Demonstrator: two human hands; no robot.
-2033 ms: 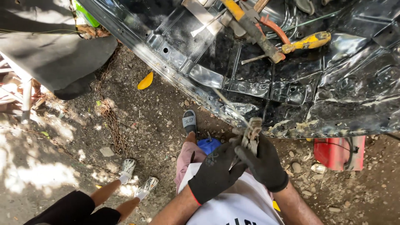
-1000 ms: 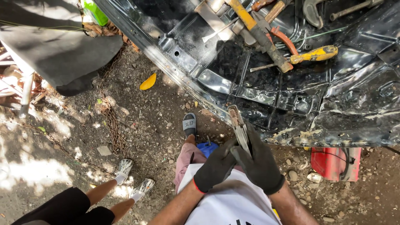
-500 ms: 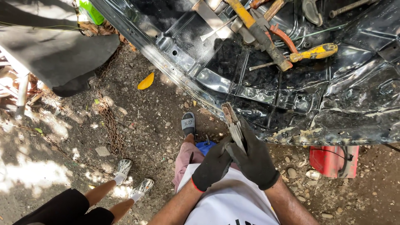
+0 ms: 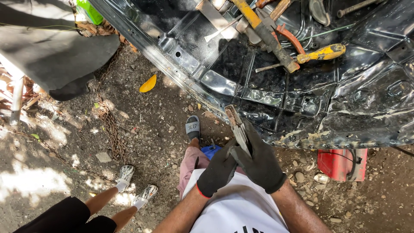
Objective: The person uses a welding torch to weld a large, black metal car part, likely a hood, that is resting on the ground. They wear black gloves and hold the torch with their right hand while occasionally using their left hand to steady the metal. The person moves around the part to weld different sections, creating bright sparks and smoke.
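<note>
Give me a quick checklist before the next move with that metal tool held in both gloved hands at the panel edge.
1. Grip: left hand and right hand both closed around the metal tool - ok.
2. Gloves: black work gloves on both hands - ok.
3. Tool tip: lies over the lower edge of the black sheet-metal panel; actual contact - cannot tell.
4. Bystander: another person's feet in white sandals stand close on the left - not ok.
5. Footing: own foot in a grey slide sandal, toes exposed below the panel edge - not ok.
6. Loose tools: yellow-handled screwdriver lies on the panel, away from the hands - ok.
</note>
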